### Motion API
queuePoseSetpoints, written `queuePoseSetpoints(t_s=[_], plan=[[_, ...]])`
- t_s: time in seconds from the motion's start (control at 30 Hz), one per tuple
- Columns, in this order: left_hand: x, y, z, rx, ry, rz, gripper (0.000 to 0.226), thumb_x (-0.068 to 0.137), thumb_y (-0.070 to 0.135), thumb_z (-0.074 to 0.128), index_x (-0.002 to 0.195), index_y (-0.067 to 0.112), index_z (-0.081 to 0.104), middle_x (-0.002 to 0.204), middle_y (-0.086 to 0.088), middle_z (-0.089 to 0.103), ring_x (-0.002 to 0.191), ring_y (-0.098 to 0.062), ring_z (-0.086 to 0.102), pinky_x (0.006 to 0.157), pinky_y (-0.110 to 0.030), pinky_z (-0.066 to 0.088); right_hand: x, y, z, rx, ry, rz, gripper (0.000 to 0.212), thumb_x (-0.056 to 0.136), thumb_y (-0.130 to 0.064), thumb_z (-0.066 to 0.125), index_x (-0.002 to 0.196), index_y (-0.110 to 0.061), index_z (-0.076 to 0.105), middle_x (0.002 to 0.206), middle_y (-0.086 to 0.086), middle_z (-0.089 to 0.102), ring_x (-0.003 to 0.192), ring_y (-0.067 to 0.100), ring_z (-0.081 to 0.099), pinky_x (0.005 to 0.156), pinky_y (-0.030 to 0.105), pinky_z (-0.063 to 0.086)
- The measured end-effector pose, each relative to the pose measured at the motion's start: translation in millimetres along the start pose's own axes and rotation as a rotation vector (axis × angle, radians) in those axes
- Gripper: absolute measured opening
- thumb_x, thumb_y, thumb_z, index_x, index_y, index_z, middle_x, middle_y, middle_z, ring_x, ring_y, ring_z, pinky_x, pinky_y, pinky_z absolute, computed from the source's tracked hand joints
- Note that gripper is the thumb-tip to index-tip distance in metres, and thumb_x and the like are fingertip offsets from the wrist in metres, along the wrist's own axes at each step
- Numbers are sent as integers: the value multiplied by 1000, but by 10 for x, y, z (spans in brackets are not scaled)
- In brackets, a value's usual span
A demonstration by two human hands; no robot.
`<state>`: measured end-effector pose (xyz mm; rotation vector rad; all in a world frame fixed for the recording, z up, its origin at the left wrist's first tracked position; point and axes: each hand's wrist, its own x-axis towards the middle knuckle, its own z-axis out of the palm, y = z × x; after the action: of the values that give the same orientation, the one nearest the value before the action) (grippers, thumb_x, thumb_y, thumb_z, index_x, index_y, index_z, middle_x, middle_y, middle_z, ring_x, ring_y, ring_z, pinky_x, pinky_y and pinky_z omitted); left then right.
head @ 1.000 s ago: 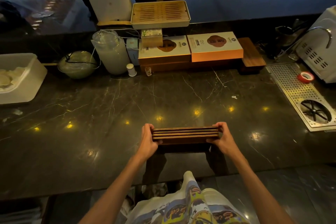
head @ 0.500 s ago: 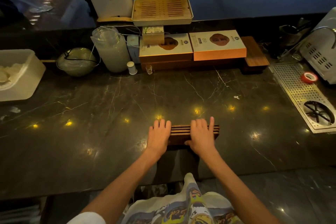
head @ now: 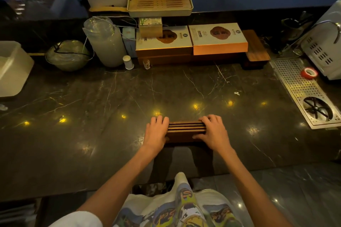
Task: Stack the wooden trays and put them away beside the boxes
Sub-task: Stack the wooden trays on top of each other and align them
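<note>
On the near part of the dark marble counter [head: 110,88], directly in front of you, sits a stack of wooden trays [head: 186,131], its edges showing as thin dark bands. Your left hand [head: 156,131] covers the stack's left end, fingers curled over the top. Your right hand [head: 213,132] grips the right end, thumb on the near face. Well beyond, at the counter's back, two flat gift boxes [head: 218,39] lie side by side, with a wooden board [head: 256,49] just right of them.
</note>
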<state>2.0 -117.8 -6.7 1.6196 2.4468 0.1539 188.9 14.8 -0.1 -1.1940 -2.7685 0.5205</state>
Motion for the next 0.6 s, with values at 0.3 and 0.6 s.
queuePoseSetpoints(t_s=[0.3,0.6], plan=[[-109,-220,4,-740,59,-73,51,71,13,82,116,17,60,112,4,53,103,-5,52,91,-13,44,83,28,-27,171,-34,17,57,65,-37,85,115,-24,60,113,-7,53,112,14,40,92,23,33],[-185,-230,109,-775,88,-74,47,71,16,82,112,22,61,109,8,55,100,11,52,85,-1,41,-213,288,108,862,5,237,68,69,-17,84,125,-34,50,127,-6,52,113,2,54,89,18,50]])
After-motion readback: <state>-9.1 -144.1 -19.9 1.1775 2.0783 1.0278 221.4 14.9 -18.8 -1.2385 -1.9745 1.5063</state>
